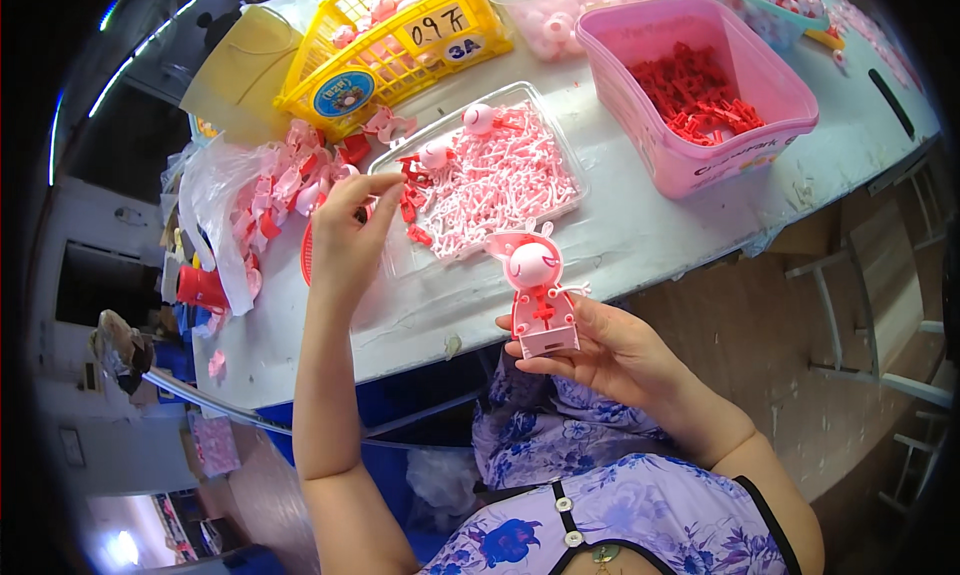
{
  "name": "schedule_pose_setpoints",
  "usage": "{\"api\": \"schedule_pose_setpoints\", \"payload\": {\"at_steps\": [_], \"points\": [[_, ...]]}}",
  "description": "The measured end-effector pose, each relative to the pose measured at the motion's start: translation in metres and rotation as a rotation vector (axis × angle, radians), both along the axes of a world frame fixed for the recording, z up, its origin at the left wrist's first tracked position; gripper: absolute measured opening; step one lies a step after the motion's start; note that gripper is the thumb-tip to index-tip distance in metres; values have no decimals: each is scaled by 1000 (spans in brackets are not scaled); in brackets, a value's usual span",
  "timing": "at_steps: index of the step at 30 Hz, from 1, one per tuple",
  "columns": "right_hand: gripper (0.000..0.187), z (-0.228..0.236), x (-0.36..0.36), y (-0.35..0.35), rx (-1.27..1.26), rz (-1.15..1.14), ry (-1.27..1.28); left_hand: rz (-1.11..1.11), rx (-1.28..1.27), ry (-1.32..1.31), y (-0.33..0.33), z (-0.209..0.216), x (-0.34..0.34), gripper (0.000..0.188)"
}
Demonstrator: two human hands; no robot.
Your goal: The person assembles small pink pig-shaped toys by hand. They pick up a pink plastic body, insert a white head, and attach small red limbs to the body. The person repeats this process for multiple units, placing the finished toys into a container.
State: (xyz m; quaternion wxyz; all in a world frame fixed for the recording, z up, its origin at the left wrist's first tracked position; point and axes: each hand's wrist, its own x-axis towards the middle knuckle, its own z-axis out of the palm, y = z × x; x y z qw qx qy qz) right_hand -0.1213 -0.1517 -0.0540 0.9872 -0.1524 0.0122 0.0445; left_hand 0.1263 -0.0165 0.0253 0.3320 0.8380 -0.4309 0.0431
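Observation:
My right hand (610, 345) holds a pink toy figure (540, 285) upright over the table's front edge. The figure has a round pale-pink head, small ears, a red piece on its chest and a flat base. At the left side of a clear plastic tray (575, 165), my left hand (350, 225) is raised with thumb and forefinger pinched; whatever lies between the tips is too small to make out. Thin pink and white plastic parts (510, 175) fill the tray. Small red parts (412, 200) lie in its left end, just beside my left fingertips, near a round pink head (434, 155).
A pink tub (640, 125) of red parts stands right of the tray. Behind are a yellow basket (400, 60) and a clear tub (560, 35) of pink pieces. Loose pink and red pieces (285, 190) and a plastic bag (215, 200) lie left, partly behind my left hand.

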Motion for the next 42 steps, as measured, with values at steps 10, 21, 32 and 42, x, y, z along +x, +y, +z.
{"api": "schedule_pose_setpoints", "payload": {"at_steps": [10, 21, 32, 42], "points": [[50, -4, -1, 0, 22, 2, -6, -143, 259, -290, -21, -24, 19, 16], [46, -6, 0, 2, 27, -9, 13, -57, 179, -309, -16, -27, 13, 15], [42, -1, 13, 7, -26, -64, -2, -88, -240, 149, 10, -18, -32, 16], [40, 2, 16, 3, 11, -157, -39, -159, -374, 419, 18, -16, -70, 17]]}}
